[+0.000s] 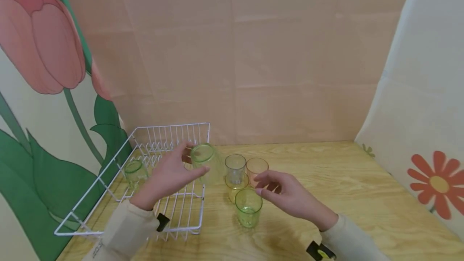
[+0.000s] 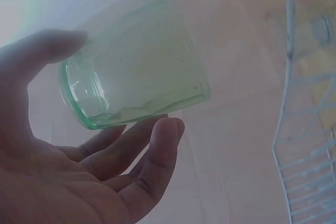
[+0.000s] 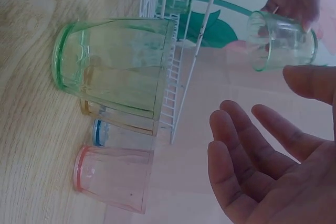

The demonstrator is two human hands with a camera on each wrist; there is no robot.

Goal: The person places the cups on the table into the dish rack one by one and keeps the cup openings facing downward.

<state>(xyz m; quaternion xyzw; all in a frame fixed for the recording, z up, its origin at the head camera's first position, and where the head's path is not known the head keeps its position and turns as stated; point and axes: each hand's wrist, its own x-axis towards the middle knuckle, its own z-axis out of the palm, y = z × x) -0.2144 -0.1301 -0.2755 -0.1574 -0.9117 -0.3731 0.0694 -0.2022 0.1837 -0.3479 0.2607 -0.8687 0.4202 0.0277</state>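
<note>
My left hand [image 1: 175, 172] holds a green glass [image 1: 208, 164] upside down at the front right of a white wire rack [image 1: 201, 208], thumb on one side and fingers on the other near its base. In the left wrist view the thick green base of this glass [image 2: 131, 66] lies toward the palm. My right hand [image 1: 286, 192], fingers loosely bent and holding nothing, hovers beside a second green glass [image 1: 249, 208] that stands upright on the table. Behind that stand a yellow glass [image 1: 232, 192], a clear glass with a blue-tinted base [image 1: 235, 164] and a pink glass [image 1: 259, 166].
Another green glass [image 1: 135, 176] is inside the rack at its left side. The wooden table [image 1: 326, 164] extends to the right. A pinkish backdrop [image 1: 290, 71] hangs behind, with flower-printed sheets [image 1: 417, 92] at both sides.
</note>
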